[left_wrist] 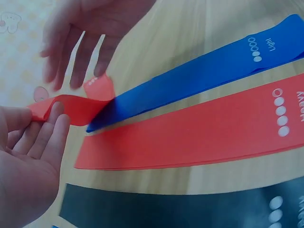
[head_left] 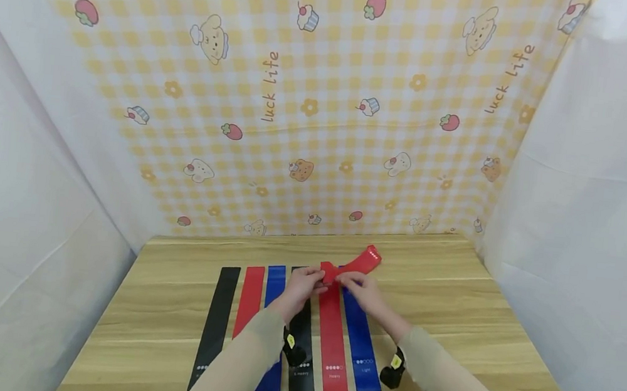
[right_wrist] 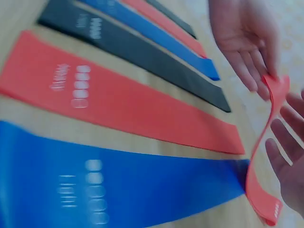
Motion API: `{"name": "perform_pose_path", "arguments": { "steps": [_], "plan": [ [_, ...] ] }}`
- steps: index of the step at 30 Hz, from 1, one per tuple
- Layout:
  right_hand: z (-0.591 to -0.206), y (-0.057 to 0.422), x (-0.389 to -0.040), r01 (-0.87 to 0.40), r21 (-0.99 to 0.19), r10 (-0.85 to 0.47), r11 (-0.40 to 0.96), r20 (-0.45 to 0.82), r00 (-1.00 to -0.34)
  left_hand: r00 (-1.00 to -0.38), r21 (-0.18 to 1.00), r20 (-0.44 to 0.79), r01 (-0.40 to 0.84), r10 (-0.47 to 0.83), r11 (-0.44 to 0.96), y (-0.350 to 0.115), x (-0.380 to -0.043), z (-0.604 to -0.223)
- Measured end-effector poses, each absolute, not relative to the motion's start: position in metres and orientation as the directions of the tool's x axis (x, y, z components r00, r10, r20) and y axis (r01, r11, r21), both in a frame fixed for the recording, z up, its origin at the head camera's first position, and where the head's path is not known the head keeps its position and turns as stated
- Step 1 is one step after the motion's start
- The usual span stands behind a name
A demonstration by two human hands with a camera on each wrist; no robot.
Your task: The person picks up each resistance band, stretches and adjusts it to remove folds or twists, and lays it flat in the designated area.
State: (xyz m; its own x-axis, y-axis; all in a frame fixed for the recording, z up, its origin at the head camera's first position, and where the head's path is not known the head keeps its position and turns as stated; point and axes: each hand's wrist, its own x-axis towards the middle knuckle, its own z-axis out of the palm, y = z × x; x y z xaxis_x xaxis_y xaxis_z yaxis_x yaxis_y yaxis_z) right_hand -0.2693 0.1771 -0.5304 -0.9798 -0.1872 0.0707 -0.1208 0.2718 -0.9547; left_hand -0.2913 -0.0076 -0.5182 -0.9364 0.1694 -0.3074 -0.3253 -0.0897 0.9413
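My left hand (head_left: 302,286) pinches one end of a loose red resistance band (head_left: 363,263) between thumb and fingers. The band's other end stretches away to the back right and lies on the table. My right hand (head_left: 367,294) is beside the band's middle, its fingers loosely extended, as the left wrist view shows. Below the hands, a flat red band (left_wrist: 190,130) marked Heavy lies between a blue band (left_wrist: 190,80) marked Light and a black band (left_wrist: 166,206). The loose red band passes over the blue band's far end.
Further left on the wooden table (head_left: 155,306) lie another black band (head_left: 221,312), a red band (head_left: 250,290) and a blue band (head_left: 276,280), roughly parallel. My left forearm partly covers them. A checked cloth (head_left: 324,146) hangs behind, with white cloth walls on both sides.
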Motion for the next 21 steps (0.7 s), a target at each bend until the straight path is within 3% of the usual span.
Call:
{"name": "perform_pose_path", "arguments": {
  "steps": [2, 5, 9, 21],
  "plan": [
    [-0.528, 0.180, -0.279, -0.086, -0.970, -0.093, 0.228, 0.066, -0.993, -0.936, 0.942, -0.303, -0.323, 0.181, -0.091, -0.010, -0.294, -0.513],
    [-0.524, 0.186, -0.293, -0.087, -0.970, -0.070, 0.225, 0.073, -0.995, -0.935, 0.947, -0.291, -0.311, 0.204, -0.075, -0.012, -0.298, -0.506],
    [-0.515, 0.189, -0.306, -0.120, -0.959, -0.164, 0.256, 0.079, -0.983, -0.933, 0.956, -0.267, -0.289, 0.240, -0.059, -0.015, -0.303, -0.495],
    [-0.497, 0.172, -0.320, -0.033, -0.942, -0.325, 0.335, -0.083, -0.942, -0.935, 0.967, -0.219, -0.246, 0.279, -0.067, -0.018, -0.306, -0.476]
  ]
}}
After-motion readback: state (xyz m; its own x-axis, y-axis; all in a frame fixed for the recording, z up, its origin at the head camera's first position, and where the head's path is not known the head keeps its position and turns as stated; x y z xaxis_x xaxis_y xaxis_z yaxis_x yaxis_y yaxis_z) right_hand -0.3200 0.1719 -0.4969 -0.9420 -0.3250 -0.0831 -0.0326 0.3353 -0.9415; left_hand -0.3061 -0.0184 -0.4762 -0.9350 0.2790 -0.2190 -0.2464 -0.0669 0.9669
